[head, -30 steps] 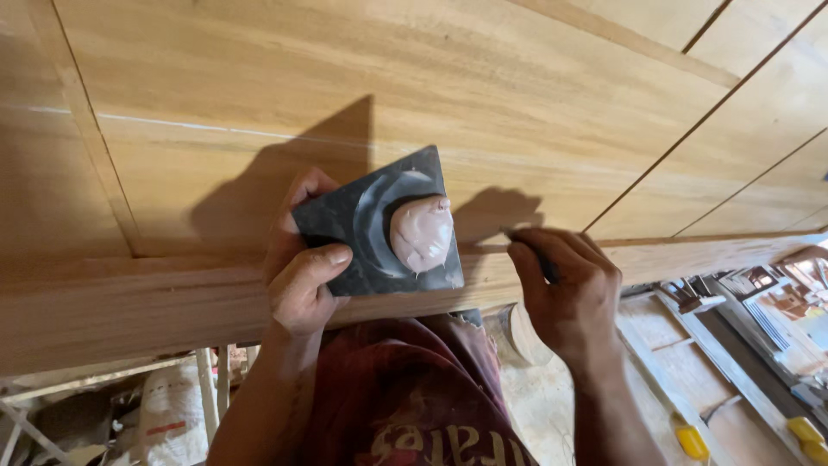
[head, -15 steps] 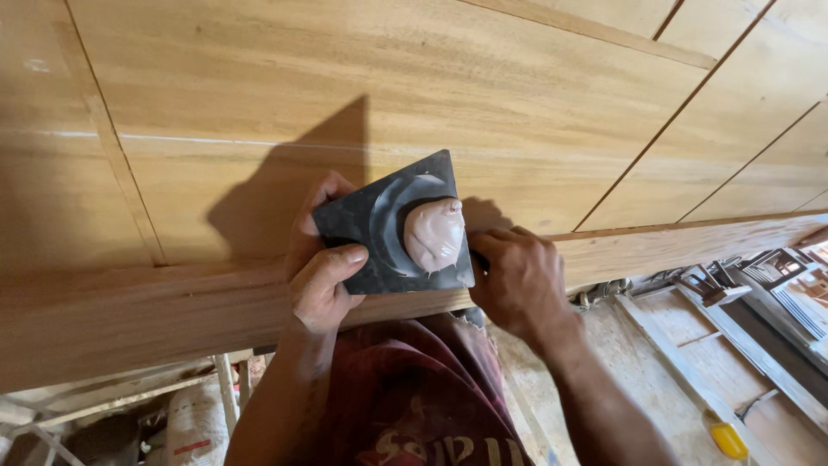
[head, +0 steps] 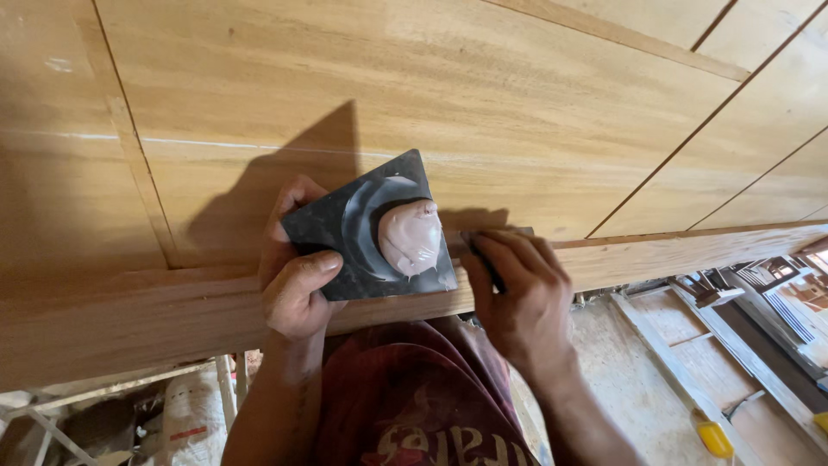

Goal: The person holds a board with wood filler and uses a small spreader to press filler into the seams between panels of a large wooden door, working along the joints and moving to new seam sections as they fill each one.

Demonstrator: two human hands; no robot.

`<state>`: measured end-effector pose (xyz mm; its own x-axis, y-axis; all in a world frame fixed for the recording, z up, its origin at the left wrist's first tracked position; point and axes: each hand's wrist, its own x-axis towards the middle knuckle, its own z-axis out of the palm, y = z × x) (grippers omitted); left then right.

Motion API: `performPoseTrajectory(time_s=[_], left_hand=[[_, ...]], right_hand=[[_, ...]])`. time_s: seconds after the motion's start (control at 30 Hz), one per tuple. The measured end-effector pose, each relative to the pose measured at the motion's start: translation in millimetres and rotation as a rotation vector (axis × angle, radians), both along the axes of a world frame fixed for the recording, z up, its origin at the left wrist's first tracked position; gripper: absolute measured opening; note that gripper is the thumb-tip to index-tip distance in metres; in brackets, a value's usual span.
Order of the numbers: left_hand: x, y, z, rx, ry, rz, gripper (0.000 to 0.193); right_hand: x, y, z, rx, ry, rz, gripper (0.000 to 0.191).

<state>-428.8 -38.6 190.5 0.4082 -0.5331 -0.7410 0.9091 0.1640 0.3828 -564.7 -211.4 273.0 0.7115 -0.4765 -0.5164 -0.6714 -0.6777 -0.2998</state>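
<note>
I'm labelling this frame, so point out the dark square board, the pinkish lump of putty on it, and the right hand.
dark square board (head: 332, 229), head view, bare left part
pinkish lump of putty (head: 410, 236), head view, middle
right hand (head: 517, 298), head view, back

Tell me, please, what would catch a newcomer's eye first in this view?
First, the dark square board at centre, carrying a pinkish lump of putty and gripped at its lower left edge by the left hand. Just right of it, the right hand presses a thin tool, mostly hidden by the fingers, against the wood. Behind both, pale wooden panelling with dark seams fills the upper frame.
</note>
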Motion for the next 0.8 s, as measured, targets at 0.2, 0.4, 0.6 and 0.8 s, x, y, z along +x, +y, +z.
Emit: performPoseTrajectory(time_s=[0.2, 0.4, 0.6, 0.8], left_hand=[[5, -7, 10, -0.02, -0.068, -0.07, 0.049], [-1, -4, 26, -0.108, -0.037, -0.049, 0.047], [-1, 19, 52, -0.2, -0.102, 0.059, 0.05], [-11, 24, 78, -0.122, -0.108, 0.054, 0.064]], right_hand=[[-1, 22, 9, -0.033, -0.04, -0.016, 0.018], [26, -7, 8, 0.257, 0.574, -0.016, 0.021], [14, -39, 44, 0.522, 0.171, -0.251, 0.023], [-30, -21, 105, 1.217, -0.686, -1.219, 0.04]])
